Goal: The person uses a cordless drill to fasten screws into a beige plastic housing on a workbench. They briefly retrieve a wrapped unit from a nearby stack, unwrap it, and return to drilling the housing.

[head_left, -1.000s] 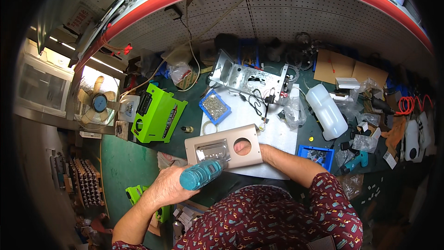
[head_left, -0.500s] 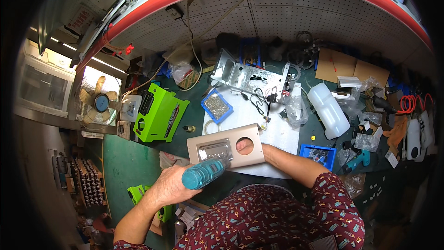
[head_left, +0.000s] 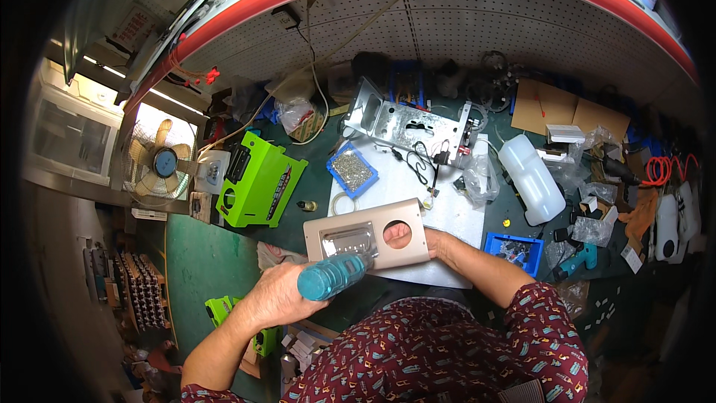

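Observation:
My left hand (head_left: 277,295) is wrapped round a teal cordless screwdriver (head_left: 332,277), its nose against the lower edge of a beige metal panel (head_left: 388,257). The panel is tilted up towards me, with a clear plastic window (head_left: 348,242) on its left part and a round hole on its right. My right hand (head_left: 397,233) holds the panel from behind at its right end; some of its fingers show through the round hole and the rest are hidden. Whether a screw sits at the tool's tip cannot be seen.
Beyond the panel lie a blue tray of small screws (head_left: 353,170) and a metal chassis (head_left: 410,130) with black wires. A green housing (head_left: 261,183) stands left. To the right are a white plastic tank (head_left: 532,179), a blue parts bin (head_left: 514,254) and another teal power tool (head_left: 576,263).
The panel and both hands shift very slightly in the picture, along with the whole bench. The grip of both hands stays the same, and the screwdriver remains against the panel.

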`<action>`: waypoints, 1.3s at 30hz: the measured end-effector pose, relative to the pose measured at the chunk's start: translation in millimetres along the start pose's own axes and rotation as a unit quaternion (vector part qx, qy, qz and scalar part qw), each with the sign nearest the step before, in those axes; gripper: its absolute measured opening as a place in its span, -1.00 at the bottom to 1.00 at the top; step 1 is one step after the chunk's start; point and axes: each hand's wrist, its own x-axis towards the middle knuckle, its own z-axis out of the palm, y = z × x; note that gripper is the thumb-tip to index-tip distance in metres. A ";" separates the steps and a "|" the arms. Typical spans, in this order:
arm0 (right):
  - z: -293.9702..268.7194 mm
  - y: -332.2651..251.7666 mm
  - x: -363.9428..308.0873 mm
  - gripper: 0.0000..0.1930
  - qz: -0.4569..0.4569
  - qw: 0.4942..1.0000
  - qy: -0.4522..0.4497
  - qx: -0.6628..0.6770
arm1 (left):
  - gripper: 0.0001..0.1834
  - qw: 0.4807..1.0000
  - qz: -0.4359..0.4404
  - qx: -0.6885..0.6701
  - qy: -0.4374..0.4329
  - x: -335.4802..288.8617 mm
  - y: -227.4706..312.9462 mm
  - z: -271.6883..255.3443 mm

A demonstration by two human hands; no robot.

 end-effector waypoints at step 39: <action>-3.0 9.3 17.4 -0.76 0.054 0.999 0.000 0.000 | -0.71 0.999 0.007 -0.035 0.032 -1.1 0.1 2.5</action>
